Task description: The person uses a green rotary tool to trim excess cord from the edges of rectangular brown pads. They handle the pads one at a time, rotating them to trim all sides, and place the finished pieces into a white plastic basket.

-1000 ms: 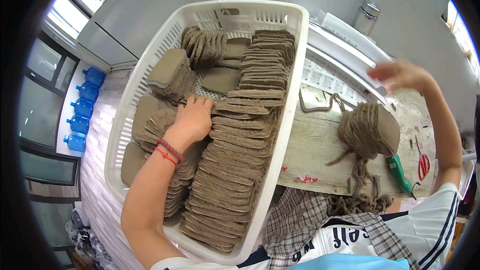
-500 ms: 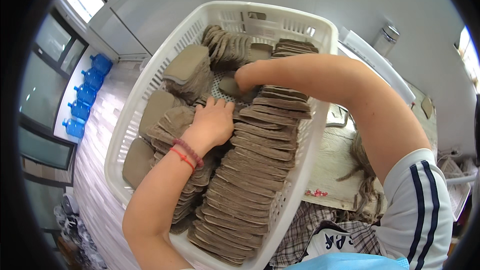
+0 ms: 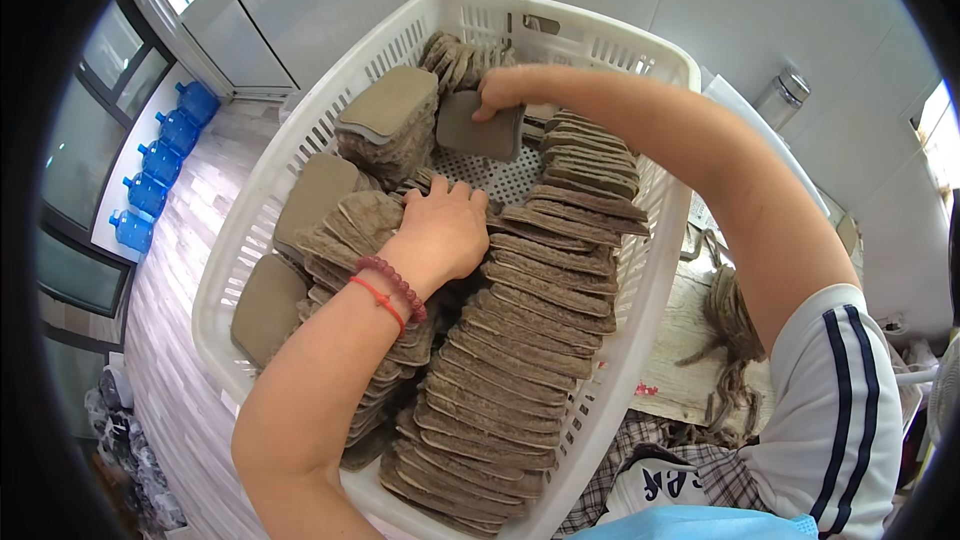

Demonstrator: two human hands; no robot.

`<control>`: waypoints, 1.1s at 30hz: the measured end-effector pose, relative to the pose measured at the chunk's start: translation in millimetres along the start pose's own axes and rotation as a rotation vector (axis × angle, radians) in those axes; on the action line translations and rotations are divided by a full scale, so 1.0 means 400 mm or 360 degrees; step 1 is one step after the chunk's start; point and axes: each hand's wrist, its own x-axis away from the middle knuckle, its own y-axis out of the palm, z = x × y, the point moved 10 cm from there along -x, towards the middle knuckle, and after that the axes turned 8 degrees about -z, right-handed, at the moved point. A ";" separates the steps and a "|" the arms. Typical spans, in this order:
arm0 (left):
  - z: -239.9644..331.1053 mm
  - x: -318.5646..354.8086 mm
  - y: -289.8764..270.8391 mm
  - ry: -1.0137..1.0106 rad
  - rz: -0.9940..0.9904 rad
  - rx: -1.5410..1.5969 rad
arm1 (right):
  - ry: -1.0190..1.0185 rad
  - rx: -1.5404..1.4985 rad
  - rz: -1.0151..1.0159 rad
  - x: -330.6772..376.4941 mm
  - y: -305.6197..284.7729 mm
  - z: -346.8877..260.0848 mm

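Observation:
My right hand (image 3: pixel 503 90) grips a flat grey-brown pad (image 3: pixel 476 127) with rounded corners, thumb on its smooth face. The pad is upright near the far end of a white plastic basket (image 3: pixel 655 310), above the bare perforated bottom. My left hand (image 3: pixel 445 230) lies on fuzzy brown pads in the middle of the basket, fingers apart and tips over their edges. A long row of pads (image 3: pixel 490 390) stands packed on edge along the right side. Stacks of pads (image 3: pixel 388 105) with smooth tops line the left wall, and more pads (image 3: pixel 465 60) lean at the far end.
Right of the basket, a table (image 3: pixel 690 325) bears a bundle of brown yarn-like strands (image 3: pixel 732 305) and small red bits. A metal flask (image 3: pixel 783 97) stands behind. Several blue water bottles (image 3: pixel 158 158) line the wall at the left, beside a pale wood-look floor (image 3: pixel 185 330).
My right hand has lifted from low in the basket toward the far end, bringing the pad upright and uncovering more basket bottom. My left hand has shifted slightly right.

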 end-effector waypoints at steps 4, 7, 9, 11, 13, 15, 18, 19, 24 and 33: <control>0.011 -0.001 -0.006 0.0026 0.0003 -0.0025 | -0.0201 0.0612 0.0044 0.044 -0.090 0.026; 0.008 -0.003 -0.003 0.0027 0.0036 -0.0024 | 0.0182 0.0378 -0.0015 0.032 -0.085 0.121; 0.004 0.001 -0.005 -0.0014 0.0044 -0.0033 | 0.0266 0.0346 0.0013 0.026 -0.058 0.134; 0.008 0.001 -0.009 -0.0013 0.0074 -0.0058 | 0.0344 0.0397 0.0015 0.008 -0.034 0.165; 0.012 0.001 -0.012 0.0002 0.0106 -0.0071 | 0.0341 0.0501 -0.0062 -0.015 -0.019 0.166; 0.007 0.002 -0.007 -0.0005 0.0105 -0.0065 | 0.0301 0.0604 -0.0192 -0.014 0.005 0.147; 0.009 0.002 -0.010 0.0005 0.0123 -0.0044 | 0.0284 0.0256 0.0021 0.000 -0.001 0.167; 0.004 0.007 -0.007 -0.0008 0.0113 -0.0042 | 0.0333 -0.0026 0.0027 0.032 0.002 0.151; 0.003 0.010 -0.007 -0.0013 0.0132 -0.0070 | 0.0381 -0.0300 -0.0034 0.046 0.023 0.136; 0.009 0.002 -0.013 0.0007 0.0138 -0.0019 | 0.0335 -0.0860 -0.0307 0.014 0.063 0.144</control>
